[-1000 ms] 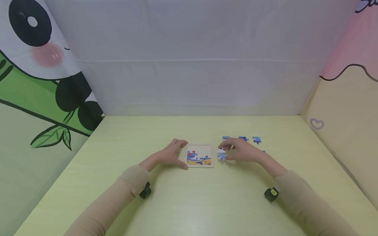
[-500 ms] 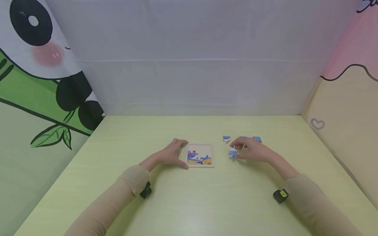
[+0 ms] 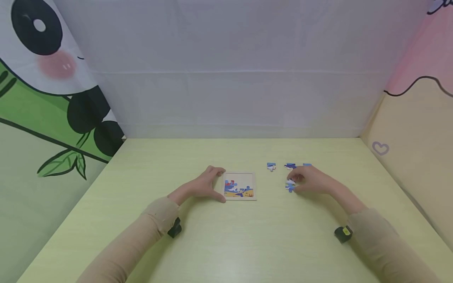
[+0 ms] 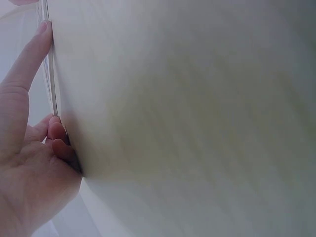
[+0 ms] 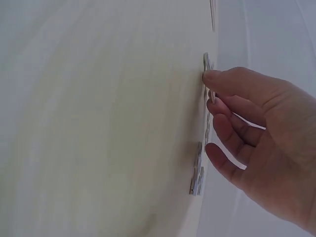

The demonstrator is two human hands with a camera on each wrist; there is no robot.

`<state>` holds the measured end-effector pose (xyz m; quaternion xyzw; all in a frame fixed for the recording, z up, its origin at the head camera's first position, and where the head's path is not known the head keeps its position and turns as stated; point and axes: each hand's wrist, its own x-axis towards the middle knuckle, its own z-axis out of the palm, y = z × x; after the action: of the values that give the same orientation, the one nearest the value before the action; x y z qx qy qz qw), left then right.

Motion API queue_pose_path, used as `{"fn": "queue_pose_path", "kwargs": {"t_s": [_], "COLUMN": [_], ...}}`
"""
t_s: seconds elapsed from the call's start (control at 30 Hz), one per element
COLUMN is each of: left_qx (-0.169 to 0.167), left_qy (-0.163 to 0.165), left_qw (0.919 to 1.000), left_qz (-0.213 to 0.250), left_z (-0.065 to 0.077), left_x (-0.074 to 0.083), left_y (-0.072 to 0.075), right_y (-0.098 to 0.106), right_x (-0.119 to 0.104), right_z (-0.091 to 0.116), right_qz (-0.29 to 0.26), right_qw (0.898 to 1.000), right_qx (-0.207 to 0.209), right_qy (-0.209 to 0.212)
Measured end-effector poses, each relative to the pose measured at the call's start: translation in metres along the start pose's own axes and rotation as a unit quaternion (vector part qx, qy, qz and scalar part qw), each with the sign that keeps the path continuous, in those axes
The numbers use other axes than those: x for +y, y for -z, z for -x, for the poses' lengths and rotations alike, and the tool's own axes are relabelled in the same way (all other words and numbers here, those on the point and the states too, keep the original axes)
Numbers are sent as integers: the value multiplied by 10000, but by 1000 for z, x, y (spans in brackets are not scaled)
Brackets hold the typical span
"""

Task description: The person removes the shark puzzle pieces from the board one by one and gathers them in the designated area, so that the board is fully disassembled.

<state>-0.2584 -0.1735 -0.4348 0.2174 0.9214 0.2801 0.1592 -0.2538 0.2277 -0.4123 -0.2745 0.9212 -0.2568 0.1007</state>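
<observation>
Left hand (image 3: 201,185), centre: thumb and fingers spread apart. Right hand (image 3: 312,180), right of centre: fingertips pinched together. Jigsaw tray (image 3: 245,179), part-filled, centre: touched at left by the left hand. Loose jigsaw pieces (image 3: 271,166), three seen: laid upper right of centre. Blue-and-white jigsaw piece (image 3: 290,185): gripped at the right hand's fingertips, left of its palm.

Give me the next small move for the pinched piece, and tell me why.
Probably set the piece down on the table and ease the right grip open: over the last second it has drawn the piece away from the tray, and the piece is now on the near side of the loose pieces.
</observation>
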Motion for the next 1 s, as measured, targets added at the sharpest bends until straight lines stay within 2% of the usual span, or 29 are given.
{"fn": "queue_pose_path", "kwargs": {"t_s": [0.37,0.77,1.0], "left_qx": [-21,-13,1], "left_qy": [-14,-37,-67], "left_qw": [10000,10000,10000], "left_qz": [31,-2,-30], "left_z": [0,0,0], "left_x": [1,1,1], "left_y": [1,1,0], "right_y": [7,10,8], "right_x": [5,7,14], "right_z": [9,7,8], "right_qz": [140,76,131], "right_qw": [9999,9998,9998], "right_qx": [-9,-173,-126], "right_qy": [-19,-95,-51]}}
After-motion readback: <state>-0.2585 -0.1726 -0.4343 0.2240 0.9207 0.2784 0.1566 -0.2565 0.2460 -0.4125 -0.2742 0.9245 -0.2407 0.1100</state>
